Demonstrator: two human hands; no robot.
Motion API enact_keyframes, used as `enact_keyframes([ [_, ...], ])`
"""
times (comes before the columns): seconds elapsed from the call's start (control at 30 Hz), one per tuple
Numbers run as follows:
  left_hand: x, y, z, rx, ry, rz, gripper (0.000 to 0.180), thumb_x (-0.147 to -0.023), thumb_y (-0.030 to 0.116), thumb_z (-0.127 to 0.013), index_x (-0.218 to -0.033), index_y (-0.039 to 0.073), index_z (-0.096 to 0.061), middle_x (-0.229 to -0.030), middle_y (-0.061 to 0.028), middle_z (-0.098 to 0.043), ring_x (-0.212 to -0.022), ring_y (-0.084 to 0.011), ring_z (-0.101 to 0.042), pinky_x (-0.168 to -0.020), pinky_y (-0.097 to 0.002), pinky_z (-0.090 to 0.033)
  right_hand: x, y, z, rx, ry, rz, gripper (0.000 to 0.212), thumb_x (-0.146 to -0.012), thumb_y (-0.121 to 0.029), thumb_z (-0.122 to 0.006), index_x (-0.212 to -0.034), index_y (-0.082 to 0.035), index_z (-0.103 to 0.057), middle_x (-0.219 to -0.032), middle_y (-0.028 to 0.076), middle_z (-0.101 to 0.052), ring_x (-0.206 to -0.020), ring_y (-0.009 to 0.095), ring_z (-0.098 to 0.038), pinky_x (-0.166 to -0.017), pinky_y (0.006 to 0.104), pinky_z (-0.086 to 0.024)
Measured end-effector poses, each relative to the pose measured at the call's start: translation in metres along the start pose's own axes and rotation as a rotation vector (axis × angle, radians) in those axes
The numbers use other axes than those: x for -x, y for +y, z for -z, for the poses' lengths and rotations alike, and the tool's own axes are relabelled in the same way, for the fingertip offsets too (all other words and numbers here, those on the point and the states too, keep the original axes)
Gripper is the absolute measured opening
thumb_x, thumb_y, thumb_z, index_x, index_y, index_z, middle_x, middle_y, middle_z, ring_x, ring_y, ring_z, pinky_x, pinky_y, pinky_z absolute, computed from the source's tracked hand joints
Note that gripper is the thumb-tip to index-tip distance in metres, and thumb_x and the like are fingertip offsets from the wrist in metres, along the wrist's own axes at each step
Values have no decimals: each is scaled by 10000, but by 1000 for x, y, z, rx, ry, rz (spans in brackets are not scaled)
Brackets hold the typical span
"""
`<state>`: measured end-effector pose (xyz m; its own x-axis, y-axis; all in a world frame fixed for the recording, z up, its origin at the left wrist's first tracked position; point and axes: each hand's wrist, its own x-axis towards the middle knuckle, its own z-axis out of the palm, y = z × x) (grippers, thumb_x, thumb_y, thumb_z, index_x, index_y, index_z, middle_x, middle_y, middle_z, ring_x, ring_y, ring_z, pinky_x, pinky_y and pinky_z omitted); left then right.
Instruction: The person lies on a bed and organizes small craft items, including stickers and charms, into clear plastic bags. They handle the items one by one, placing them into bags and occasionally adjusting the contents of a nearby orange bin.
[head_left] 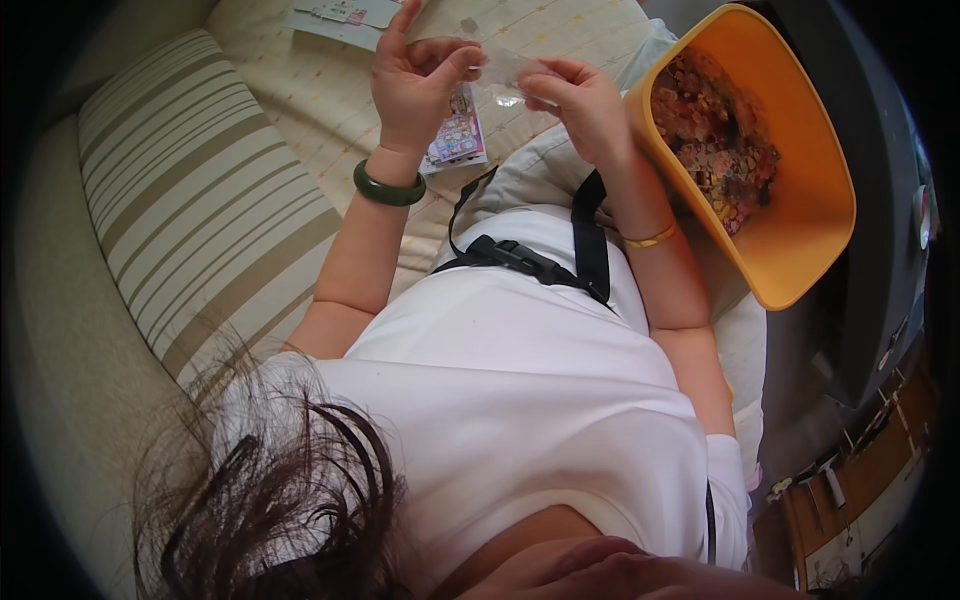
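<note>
A small clear plastic bag [503, 72] is stretched between my two hands. My left hand [412, 92], with a dark green bangle at the wrist, pinches its left end between thumb and finger. At the other end, my right hand [590, 108] grips it with thumb and fingertips; a thin gold bracelet circles that wrist. Whether anything lies inside the bag is too hard to make out. Just below my left hand, a colourful printed packet [457, 140] rests on the patterned sofa cover, partly hidden by the hand.
A yellow bin [806, 225] holding many small reddish and brown pieces [715, 140] stands tilted close to my right forearm. White printed cards [345, 22] lie at the far edge. A striped cushion [205, 200] is on the left, a dark grey cabinet-like object [895, 160] on the right.
</note>
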<state>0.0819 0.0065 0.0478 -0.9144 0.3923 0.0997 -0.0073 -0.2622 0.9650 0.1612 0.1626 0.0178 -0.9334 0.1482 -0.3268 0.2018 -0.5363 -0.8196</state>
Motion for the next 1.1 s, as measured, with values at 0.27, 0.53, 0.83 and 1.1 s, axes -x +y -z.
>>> enact_keyframes([
  [0.27,1,7,-5,-286,-74,-47,722,-758,-105,-597,-1367,81,-257,-888,-94,-618,-827,-146,-607,-726,-270,-510,1,-3,0,220,40,83,283,-756,-89,-649,-1011,26,-604,-876,56,-643,-743,109,-603,-687,222,-494],
  [0.53,11,-1,-11,-162,-128,-36,781,-731,-151,-589,-1378,103,-232,-1031,-103,-571,-877,-171,-605,-765,-281,-513,1,-5,5,-60,12,-38,226,-772,-65,-626,-988,2,-613,-873,38,-632,-795,92,-584,-706,203,-478],
  [0.83,11,-7,-13,24,-126,-24,730,-792,-99,-541,-1390,97,-170,-1161,-171,-528,-1031,-226,-554,-864,-300,-459,0,4,-4,-119,6,6,246,-776,-48,-619,-1013,9,-588,-879,36,-627,-775,90,-579,-681,206,-475],
  [1.1,15,-14,-9,76,-66,47,727,-815,-88,-524,-1398,112,-139,-1159,-173,-535,-1015,-206,-563,-829,-283,-476,2,-2,-3,-148,25,-40,276,-770,-58,-622,-1037,-1,-579,-879,34,-627,-761,88,-578,-649,196,-458],
])
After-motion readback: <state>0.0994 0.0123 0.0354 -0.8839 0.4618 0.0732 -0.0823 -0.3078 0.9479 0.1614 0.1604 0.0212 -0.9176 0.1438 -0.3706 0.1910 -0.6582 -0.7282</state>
